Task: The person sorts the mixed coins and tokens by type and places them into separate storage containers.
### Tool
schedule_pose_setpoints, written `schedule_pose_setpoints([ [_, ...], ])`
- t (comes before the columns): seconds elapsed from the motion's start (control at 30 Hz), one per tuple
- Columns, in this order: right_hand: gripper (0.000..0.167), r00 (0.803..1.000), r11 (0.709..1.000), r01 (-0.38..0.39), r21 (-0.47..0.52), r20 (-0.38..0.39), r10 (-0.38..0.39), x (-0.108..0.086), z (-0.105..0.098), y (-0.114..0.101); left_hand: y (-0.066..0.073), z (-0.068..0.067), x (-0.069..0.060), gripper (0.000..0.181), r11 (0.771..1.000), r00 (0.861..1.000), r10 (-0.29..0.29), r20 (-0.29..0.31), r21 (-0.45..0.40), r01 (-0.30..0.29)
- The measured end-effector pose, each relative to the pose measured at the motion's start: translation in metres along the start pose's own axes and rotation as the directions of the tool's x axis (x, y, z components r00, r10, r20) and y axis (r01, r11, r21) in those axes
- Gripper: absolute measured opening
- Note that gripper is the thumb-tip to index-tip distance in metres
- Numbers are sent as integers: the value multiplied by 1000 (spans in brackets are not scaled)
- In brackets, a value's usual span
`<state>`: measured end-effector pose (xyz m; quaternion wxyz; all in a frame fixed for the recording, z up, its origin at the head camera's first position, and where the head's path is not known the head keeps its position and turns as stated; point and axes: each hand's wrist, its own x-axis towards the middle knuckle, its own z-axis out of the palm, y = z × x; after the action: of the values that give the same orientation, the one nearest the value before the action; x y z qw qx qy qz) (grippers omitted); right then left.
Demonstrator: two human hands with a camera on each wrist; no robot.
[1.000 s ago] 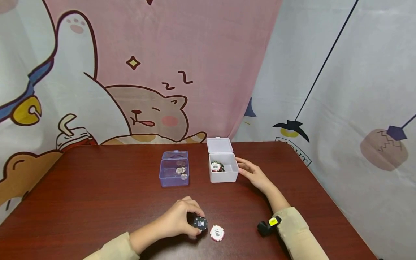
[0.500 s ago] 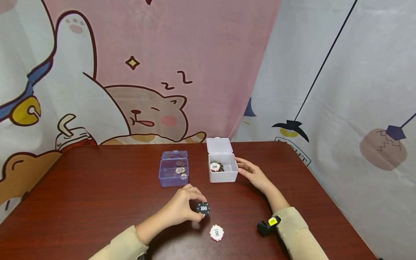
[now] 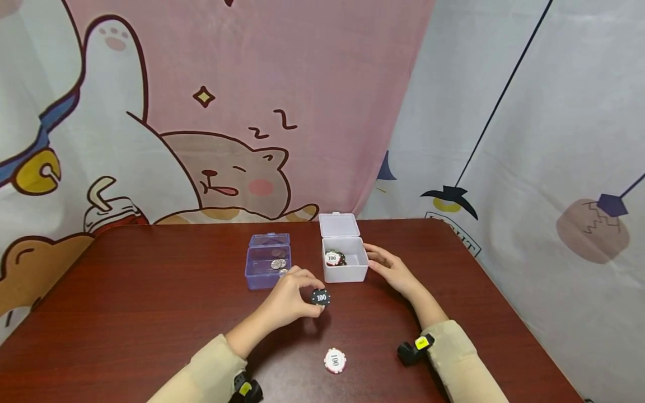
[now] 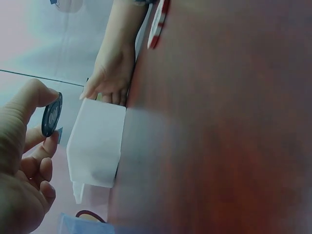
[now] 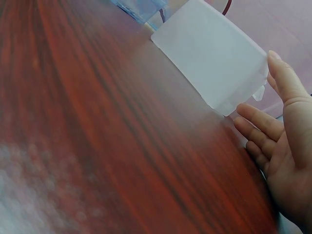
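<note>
Between thumb and fingers my left hand (image 3: 291,295) pinches a black poker chip (image 3: 321,298) marked 100, raised above the table in front of the boxes. The same black chip (image 4: 52,115) stands edge-up in the left wrist view. My right hand (image 3: 395,272) rests at the right side of the white box (image 3: 345,273), fingers extended along its wall. That box has its lid up, and a few poker chips (image 3: 333,258) lie inside at the left. A white poker chip (image 3: 335,361) with a red edge lies flat on the table nearer to me.
Left of the white box stands a translucent blue box (image 3: 261,281), lid up, with several silver coins (image 3: 278,263) inside. My left hand covers its lower right corner in the head view. The brown table (image 3: 151,302) ends at a printed cloth backdrop (image 3: 322,112).
My left hand has carried the black poker chip forward and slightly right, away from the white chip and toward the white box. The right hand has stayed at the box.
</note>
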<state>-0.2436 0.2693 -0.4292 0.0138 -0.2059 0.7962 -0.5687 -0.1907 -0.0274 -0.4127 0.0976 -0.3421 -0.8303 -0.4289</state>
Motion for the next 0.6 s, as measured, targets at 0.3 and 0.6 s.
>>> schedule_pose_setpoints([
  [0.3,48,1000,1000,5,3,0,-5,0,0,1,-3,6,22,33,999,996,5,-84,39,-1],
  [0.6,48,1000,1000,2,-4,0,-2,-1,0,-1,-6,6,43,32,999,986,-9,-165,47,17],
])
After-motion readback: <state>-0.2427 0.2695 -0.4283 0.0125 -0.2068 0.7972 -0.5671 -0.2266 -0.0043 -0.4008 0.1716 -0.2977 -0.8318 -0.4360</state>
